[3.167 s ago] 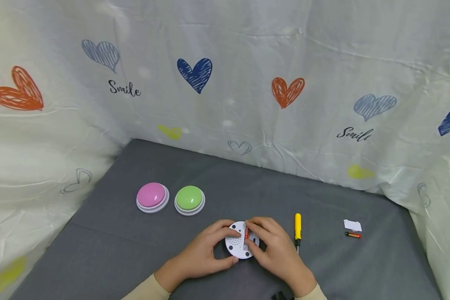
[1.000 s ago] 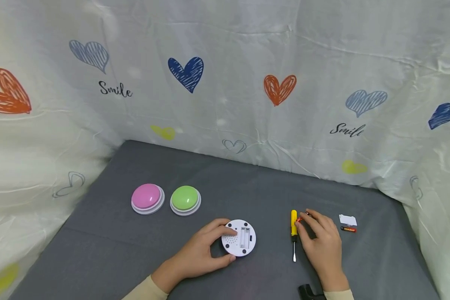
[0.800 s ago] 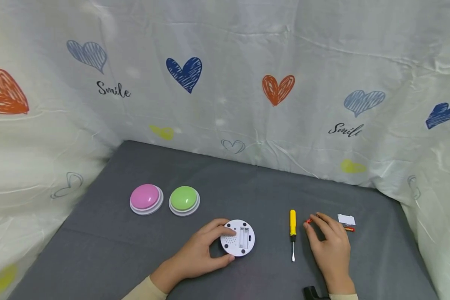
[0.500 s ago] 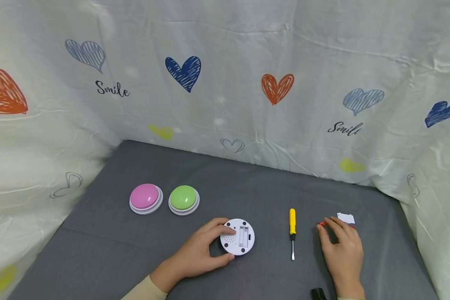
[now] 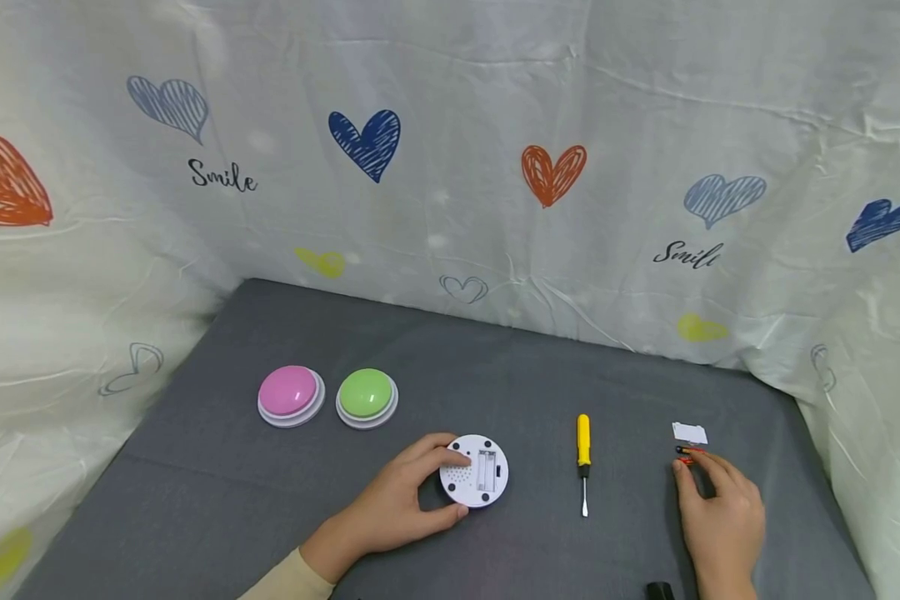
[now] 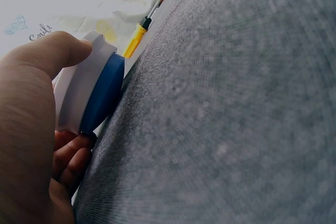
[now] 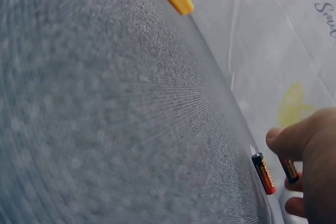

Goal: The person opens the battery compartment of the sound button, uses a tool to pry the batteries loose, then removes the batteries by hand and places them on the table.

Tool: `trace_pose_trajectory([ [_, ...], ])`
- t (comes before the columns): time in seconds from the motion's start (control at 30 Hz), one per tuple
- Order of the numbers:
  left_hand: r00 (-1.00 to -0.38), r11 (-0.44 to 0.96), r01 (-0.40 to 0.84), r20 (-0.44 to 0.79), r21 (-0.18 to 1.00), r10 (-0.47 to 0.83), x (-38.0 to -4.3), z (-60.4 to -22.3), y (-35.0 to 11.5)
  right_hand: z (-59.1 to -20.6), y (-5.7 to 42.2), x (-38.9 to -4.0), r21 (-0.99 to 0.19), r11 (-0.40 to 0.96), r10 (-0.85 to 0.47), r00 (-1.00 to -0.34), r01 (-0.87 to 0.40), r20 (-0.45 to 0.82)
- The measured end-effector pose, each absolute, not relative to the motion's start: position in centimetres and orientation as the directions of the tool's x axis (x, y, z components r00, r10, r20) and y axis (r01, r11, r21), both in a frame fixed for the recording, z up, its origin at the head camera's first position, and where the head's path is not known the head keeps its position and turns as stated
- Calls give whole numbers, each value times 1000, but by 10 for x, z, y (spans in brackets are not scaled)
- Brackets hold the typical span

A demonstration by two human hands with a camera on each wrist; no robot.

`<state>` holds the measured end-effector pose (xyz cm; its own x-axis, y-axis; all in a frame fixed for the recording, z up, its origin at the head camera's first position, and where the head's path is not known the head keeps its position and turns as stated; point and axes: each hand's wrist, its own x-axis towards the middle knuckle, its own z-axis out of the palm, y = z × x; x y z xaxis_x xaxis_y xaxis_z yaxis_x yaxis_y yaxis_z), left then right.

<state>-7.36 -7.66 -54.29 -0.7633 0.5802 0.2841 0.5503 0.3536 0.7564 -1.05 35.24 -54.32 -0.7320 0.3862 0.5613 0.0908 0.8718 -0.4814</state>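
My left hand (image 5: 393, 507) grips a round white push-button light (image 5: 461, 492), its underside up, with dark feet, small holes and a bare battery slot (image 5: 487, 472). In the left wrist view its blue dome (image 6: 105, 93) faces down against the cloth. Over at the right, my right hand (image 5: 723, 517) pinches a small red-and-black battery (image 7: 290, 170) between thumb and fingers, low over the table. A second battery (image 7: 263, 173) lies on the cloth right beside it. Just behind them is a small white cover (image 5: 690, 433).
A yellow-handled screwdriver (image 5: 584, 442) lies between the hands. Farther left stand a pink-domed button (image 5: 288, 391) and a green-domed button (image 5: 366, 393), both on white bases. Grey cloth (image 5: 450, 367) covers the table, and a white heart-print curtain (image 5: 450, 225) hangs behind and at both sides.
My right hand has taken a battery out of the slot and carried it rightward past the screwdriver to beside the other battery. My left hand keeps holding the push-button light in place.
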Motion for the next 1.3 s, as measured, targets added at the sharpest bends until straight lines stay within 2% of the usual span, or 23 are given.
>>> trace_pose_trajectory([
  [0.43, -758, 352, 567, 303, 745, 578, -73, -544, -76, -547, 357, -8, -453, 863, 448, -753, 222, 483],
  [0.8, -763, 361, 555, 285, 749, 580, -73, -542, -76, -545, 354, -10, -428, 876, 433, -756, 225, 490],
  [1.0, -759, 364, 567, 299, 739, 578, -73, -542, -76, -545, 351, -11, -472, 851, 470, -735, 230, 488],
  [1.13, -749, 358, 592, 331, 722, 574, -73, -542, -76, -544, 342, -14, -544, 823, 479, -715, 164, 509],
  [1.3, -748, 351, 594, 337, 723, 572, -73, -543, -76, -543, 315, -20, -563, 826, 356, -738, -38, 573],
])
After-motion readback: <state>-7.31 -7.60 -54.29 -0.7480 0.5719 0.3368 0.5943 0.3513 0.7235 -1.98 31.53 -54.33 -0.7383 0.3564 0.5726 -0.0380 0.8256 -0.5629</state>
